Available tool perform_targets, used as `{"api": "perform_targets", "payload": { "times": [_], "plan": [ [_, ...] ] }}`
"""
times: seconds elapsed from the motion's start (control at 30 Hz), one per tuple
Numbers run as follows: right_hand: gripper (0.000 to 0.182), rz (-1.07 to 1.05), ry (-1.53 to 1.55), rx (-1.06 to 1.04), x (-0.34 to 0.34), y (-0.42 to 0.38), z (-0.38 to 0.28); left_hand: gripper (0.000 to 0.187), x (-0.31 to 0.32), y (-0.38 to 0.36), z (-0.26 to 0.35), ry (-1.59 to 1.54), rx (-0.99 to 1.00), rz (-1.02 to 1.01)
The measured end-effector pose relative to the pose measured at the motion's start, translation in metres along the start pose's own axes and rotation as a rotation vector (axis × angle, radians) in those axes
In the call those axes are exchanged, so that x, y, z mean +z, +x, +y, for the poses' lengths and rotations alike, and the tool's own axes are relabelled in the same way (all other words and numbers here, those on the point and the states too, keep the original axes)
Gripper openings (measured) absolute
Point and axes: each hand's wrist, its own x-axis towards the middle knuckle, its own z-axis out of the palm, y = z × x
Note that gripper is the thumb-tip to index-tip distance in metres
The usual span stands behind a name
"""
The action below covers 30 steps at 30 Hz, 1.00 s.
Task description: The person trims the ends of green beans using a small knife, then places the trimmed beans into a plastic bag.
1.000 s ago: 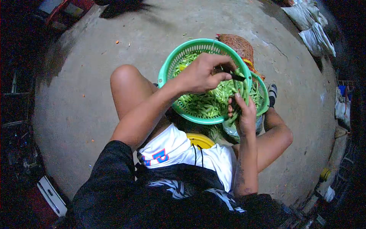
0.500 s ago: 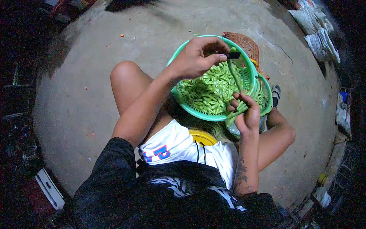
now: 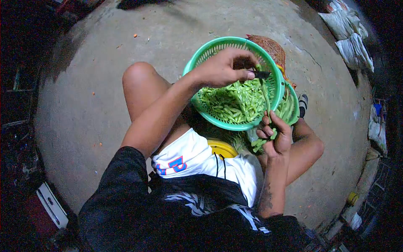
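A small knife [image 3: 261,74] is pinched in the closed left hand [image 3: 224,69]; green bean pods [image 3: 264,140] are gripped below it in the curled right hand [image 3: 276,136], over the green basket [image 3: 275,90].

We see a strong fisheye view: the concrete floor [image 3: 105,96] bulges into a rounded disc and the corners fall to near black. Light is dim and cool, brightest at the centre on the green basket [image 3: 235,50] and the white shorts [image 3: 197,159]. Edge clutter is smeared and murky, while the hands look fairly sharp
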Motion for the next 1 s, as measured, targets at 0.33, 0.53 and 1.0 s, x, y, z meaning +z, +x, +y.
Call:
{"api": "perform_targets", "payload": {
  "times": [0.33, 0.53, 1.0],
  "plan": [
    [0.014, 0.157, -0.088, -0.138, 0.002, -0.026, 0.016, 0.034, 0.016, 0.003, -0.009, 0.396, 0.006, -0.078],
    [0.014, 0.19, 0.003, -0.149, -0.007, -0.028, 0.025, 0.031, 0.009, 0.005, -0.014, 0.291, -0.062, -0.079],
    [0.015, 0.249, 0.038, -0.159, -0.007, -0.033, 0.025, 0.028, -0.004, 0.011, -0.025, 0.152, -0.16, -0.101]
  ]
}}
